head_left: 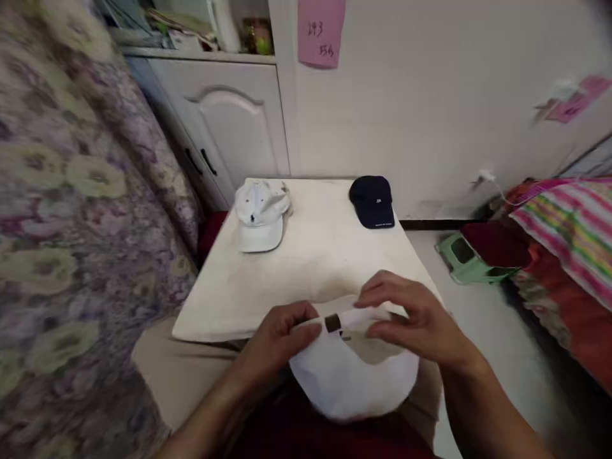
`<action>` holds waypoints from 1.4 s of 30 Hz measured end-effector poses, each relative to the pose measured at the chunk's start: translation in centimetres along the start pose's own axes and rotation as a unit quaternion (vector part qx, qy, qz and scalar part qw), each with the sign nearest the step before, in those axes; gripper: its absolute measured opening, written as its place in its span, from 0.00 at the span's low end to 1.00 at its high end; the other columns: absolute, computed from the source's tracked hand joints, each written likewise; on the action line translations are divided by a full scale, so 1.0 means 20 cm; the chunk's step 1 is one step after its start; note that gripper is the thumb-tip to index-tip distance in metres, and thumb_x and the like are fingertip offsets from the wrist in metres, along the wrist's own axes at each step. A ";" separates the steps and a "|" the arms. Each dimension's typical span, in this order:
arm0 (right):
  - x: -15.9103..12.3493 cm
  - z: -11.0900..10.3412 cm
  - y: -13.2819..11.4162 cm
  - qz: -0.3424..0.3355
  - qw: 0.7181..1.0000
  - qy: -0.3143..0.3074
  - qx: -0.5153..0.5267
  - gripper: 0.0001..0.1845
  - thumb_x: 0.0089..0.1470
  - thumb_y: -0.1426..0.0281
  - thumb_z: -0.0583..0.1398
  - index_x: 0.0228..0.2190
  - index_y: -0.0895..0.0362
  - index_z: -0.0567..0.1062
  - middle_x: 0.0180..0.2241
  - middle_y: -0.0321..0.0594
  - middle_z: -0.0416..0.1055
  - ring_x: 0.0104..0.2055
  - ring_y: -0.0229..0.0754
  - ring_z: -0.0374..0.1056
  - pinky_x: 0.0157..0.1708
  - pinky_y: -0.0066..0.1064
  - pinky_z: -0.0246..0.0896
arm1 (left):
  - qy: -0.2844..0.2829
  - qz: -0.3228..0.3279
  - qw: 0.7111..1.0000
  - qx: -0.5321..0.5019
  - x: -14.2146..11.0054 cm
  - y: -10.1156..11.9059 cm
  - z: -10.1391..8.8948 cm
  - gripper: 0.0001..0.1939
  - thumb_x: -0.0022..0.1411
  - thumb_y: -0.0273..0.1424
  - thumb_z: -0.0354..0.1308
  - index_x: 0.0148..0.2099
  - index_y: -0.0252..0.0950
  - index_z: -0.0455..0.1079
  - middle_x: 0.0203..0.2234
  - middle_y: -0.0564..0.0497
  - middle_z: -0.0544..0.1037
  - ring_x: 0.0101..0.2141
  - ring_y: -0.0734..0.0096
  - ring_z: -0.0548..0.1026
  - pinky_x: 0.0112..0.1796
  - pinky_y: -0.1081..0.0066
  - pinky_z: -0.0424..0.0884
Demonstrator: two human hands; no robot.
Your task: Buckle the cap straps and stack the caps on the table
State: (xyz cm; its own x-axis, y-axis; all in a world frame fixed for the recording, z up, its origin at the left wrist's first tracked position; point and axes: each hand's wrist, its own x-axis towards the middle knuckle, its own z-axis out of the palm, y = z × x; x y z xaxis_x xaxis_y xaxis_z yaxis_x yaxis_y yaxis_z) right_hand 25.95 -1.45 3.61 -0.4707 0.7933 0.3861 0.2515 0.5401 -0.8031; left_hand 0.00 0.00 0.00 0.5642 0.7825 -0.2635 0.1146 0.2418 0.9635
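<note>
- Pale wall [430,115] at the far side, with a pink note [321,32] stuck on it and a white cabinet [234,127] to the far left.
- Floral curtain [95,255] fills the whole left side. Over on the right there's a green stool [463,258] with a dark red top, next to a bed with a striped cover [574,223].
- Cream-coloured table [315,261] sits in the middle. White cap [259,213] with a small dark logo is at its far left, brim facing near; navy cap [371,201] is at the far right, brim also facing near.
- Held cap [354,389], another white one, is up in both hands at the near edge of the table, back opening facing up, with a dark brown patch [333,322] on its strap.
- Left hand [284,331] has the strap pinched between thumb and fingers, just left of that patch.
- Right hand [414,315] is bent around the strap's right part, fingers on the far side and thumb on the near side, kinda apart. Can't tell if they're actually squeezing it.
</note>
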 end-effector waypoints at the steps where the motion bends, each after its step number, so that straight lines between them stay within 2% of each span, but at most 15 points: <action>1: 0.02 0.03 0.00 -0.008 0.999 -0.016 -0.038 0.13 0.56 0.71 0.66 0.44 0.55 0.76 0.42 0.43 0.72 0.45 0.44 0.68 0.43 0.35 0.66 | 0.000 0.003 1.000 -0.001 0.00 0.00 0.01 0.18 0.62 0.44 0.60 0.34 0.32 0.67 0.23 0.56 0.66 0.24 0.77 0.62 0.25 0.76 0.55; 6: 0.08 0.15 0.02 -0.042 0.987 -0.051 -0.145 0.11 0.58 0.69 0.65 0.44 0.55 0.77 0.39 0.43 0.73 0.42 0.45 0.66 0.41 0.38 0.66 | -0.002 0.015 1.000 0.004 -0.01 0.02 0.02 0.16 0.63 0.42 0.60 0.34 0.33 0.68 0.24 0.56 0.67 0.25 0.77 0.63 0.26 0.76 0.57; 14: 0.05 0.18 0.05 -0.070 0.973 -0.060 -0.212 0.12 0.60 0.73 0.61 0.46 0.57 0.74 0.38 0.43 0.75 0.37 0.44 0.71 0.35 0.35 0.67 | 0.004 0.012 1.000 -0.018 -0.02 0.02 0.03 0.15 0.63 0.41 0.60 0.34 0.33 0.69 0.24 0.55 0.69 0.25 0.77 0.64 0.26 0.76 0.58; 19: 0.05 0.20 0.06 -0.100 0.964 -0.034 -0.245 0.14 0.58 0.74 0.59 0.47 0.59 0.72 0.37 0.44 0.76 0.32 0.44 0.70 0.31 0.36 0.66 | -0.013 0.033 0.999 -0.023 -0.02 0.02 0.02 0.14 0.63 0.41 0.60 0.38 0.33 0.70 0.26 0.54 0.69 0.26 0.76 0.65 0.27 0.76 0.59; 23: 0.05 0.21 0.08 -0.120 0.961 -0.016 -0.247 0.14 0.59 0.74 0.59 0.47 0.59 0.71 0.36 0.44 0.76 0.29 0.41 0.68 0.29 0.35 0.64 | -0.045 0.052 0.997 -0.031 -0.02 0.02 -0.01 0.15 0.62 0.41 0.61 0.42 0.33 0.72 0.29 0.53 0.71 0.29 0.75 0.66 0.28 0.76 0.60; 27: 0.04 0.21 0.08 -0.124 0.963 -0.008 -0.238 0.15 0.60 0.73 0.58 0.49 0.58 0.70 0.37 0.44 0.76 0.30 0.40 0.68 0.30 0.34 0.65 | -0.065 0.058 0.995 -0.048 -0.02 0.01 -0.03 0.16 0.62 0.41 0.61 0.45 0.34 0.72 0.32 0.51 0.72 0.31 0.73 0.67 0.30 0.76 0.61; 37: 0.06 0.24 0.08 -0.133 0.970 -0.005 -0.206 0.15 0.60 0.76 0.58 0.49 0.60 0.68 0.38 0.48 0.75 0.34 0.43 0.71 0.34 0.37 0.71 | -0.026 0.013 0.998 -0.056 0.02 0.01 -0.02 0.16 0.59 0.43 0.64 0.38 0.33 0.72 0.27 0.54 0.70 0.26 0.76 0.64 0.27 0.76 0.58; 42: 0.07 0.25 0.08 -0.095 0.978 -0.027 -0.183 0.15 0.62 0.75 0.58 0.51 0.58 0.66 0.41 0.48 0.75 0.40 0.45 0.72 0.38 0.38 0.72 | -0.018 0.002 0.999 -0.047 0.02 0.02 -0.02 0.18 0.59 0.44 0.63 0.36 0.33 0.70 0.25 0.55 0.69 0.24 0.77 0.63 0.26 0.76 0.57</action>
State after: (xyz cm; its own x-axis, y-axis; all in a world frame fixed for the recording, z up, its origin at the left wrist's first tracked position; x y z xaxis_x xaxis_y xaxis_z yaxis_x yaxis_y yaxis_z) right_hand 21.44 -0.91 0.47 -0.5806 0.6575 0.4803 0.4354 0.7492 -0.4992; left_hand -0.08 0.52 0.19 0.5929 0.7632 -0.2569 0.0365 0.2932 0.9553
